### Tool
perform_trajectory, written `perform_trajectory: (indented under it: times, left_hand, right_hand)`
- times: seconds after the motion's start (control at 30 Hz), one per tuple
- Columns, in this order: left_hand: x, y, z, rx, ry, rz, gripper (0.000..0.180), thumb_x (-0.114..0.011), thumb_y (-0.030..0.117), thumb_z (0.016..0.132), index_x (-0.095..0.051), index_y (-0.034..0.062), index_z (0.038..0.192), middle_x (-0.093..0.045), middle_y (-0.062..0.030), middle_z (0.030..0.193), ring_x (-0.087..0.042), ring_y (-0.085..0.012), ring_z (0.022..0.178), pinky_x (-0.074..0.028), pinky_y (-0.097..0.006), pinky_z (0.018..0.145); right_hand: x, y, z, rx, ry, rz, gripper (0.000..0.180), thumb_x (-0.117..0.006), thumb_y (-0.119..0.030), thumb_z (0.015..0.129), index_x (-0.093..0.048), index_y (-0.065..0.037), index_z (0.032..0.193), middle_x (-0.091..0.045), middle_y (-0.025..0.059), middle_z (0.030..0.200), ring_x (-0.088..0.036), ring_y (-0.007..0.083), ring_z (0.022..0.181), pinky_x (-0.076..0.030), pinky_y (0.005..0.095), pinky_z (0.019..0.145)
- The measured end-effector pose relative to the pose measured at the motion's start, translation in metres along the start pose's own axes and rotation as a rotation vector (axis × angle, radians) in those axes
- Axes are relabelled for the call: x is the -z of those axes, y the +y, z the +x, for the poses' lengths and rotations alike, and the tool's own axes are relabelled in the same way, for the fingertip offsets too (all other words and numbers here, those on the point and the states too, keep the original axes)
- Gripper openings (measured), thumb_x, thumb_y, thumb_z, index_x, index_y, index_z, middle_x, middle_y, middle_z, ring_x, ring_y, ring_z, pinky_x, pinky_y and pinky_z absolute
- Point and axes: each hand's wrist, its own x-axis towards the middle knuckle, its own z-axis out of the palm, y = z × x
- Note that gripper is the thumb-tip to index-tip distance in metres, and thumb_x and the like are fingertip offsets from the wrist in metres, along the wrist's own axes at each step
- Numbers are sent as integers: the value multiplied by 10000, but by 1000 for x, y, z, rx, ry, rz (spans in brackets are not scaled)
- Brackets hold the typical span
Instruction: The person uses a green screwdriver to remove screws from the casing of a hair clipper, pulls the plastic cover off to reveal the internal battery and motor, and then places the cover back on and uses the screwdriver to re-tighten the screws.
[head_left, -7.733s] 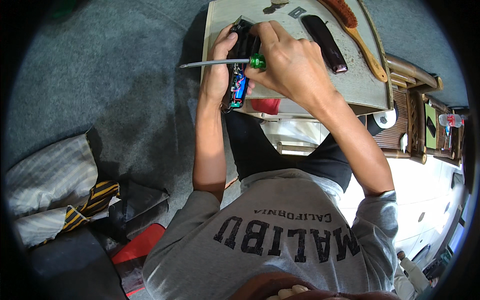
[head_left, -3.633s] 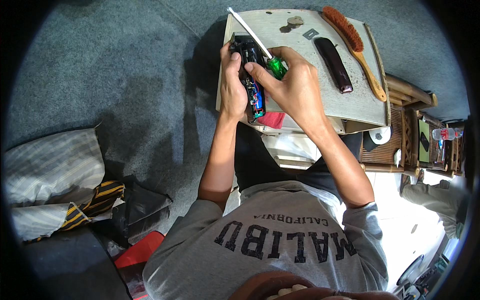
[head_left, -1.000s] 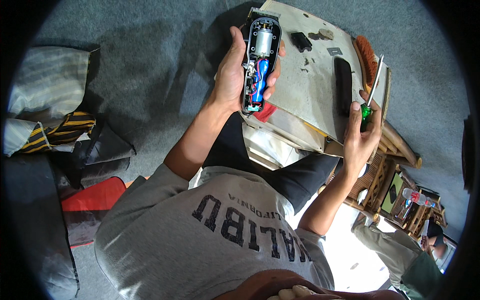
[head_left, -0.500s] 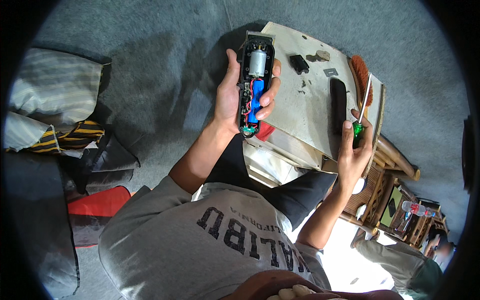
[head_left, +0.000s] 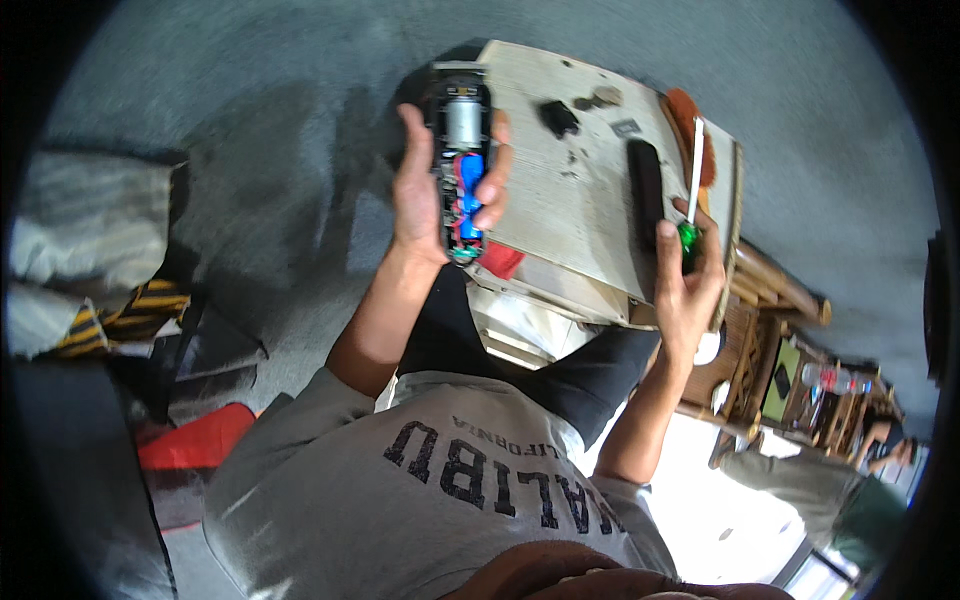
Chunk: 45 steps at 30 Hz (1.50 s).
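Near the top centre, my left hand (head_left: pixel 432 205) has its fingers clamped around an opened hair clipper (head_left: pixel 462 160), its motor and blue battery exposed. At right, my right hand (head_left: pixel 688 290) grips a green-handled screwdriver (head_left: pixel 692 200) over the counter (head_left: pixel 575 215). I judge it an inspection pause; the tip must next meet a screw. Open floor lies left.

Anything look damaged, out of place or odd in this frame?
The black device in the left hand has its cover off, so its motor and blue battery are bare. Small loose parts lie scattered on the worn board. The right hand holds a green-handled screwdriver. Nothing looks spilled.
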Motion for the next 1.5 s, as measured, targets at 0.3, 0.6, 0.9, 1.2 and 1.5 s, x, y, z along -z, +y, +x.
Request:
perform_trajectory:
  times: [0.3, 0.6, 0.9, 1.2, 1.5]
  left_hand:
    - [36, -7, 15, 50, 78, 61, 714, -323, 631, 1140, -489, -28, 1358, -554, -144, 1163, -522, -161, 706, -482, -278, 444]
    - [41, -4, 15, 113, 30, 153, 732, -325, 627, 1143, -475, -54, 1367, -537, -154, 1165, -530, -157, 705, -499, -268, 432]
    - [51, 2, 18, 132, 44, -66, 706, -260, 621, 1157, -497, -17, 1344, -564, -163, 1142, -511, -181, 730, -480, -269, 462]
    - [54, 0, 18, 149, 53, -159, 719, -296, 640, 1146, -515, -26, 1304, -581, -168, 1145, -521, -199, 728, -466, -290, 457]
    - [48, -3, 16, 110, 104, -104, 701, -324, 638, 1141, -470, -20, 1334, -544, -155, 1139, -506, -167, 679, -509, -263, 441]
  right_hand:
    - [-3, 12, 4, 100, 80, -12, 257, -767, -233, 1019, -696, 10, 1056, -608, 50, 703, -529, 89, 674, -445, 298, 604]
    - [-3, 3, 7, -77, 145, 11, 444, -798, -314, 1005, -640, 23, 763, -465, -6, 550, -410, 66, 545, -329, 302, 493]
    - [-10, -7, 12, -82, 254, 137, 311, -796, -251, 1005, -747, 53, 965, -647, 26, 677, -539, 70, 645, -434, 267, 591]
    - [-68, -42, 58, 370, -5, -365, 244, -793, -194, 914, -780, 8, 1050, -756, 202, 1037, -742, 441, 885, -588, 520, 796]
    - [-113, -38, 98, 336, -282, -757, 348, -788, -320, 924, -784, -3, 1069, -773, 256, 1077, -778, 431, 959, -622, 525, 869]
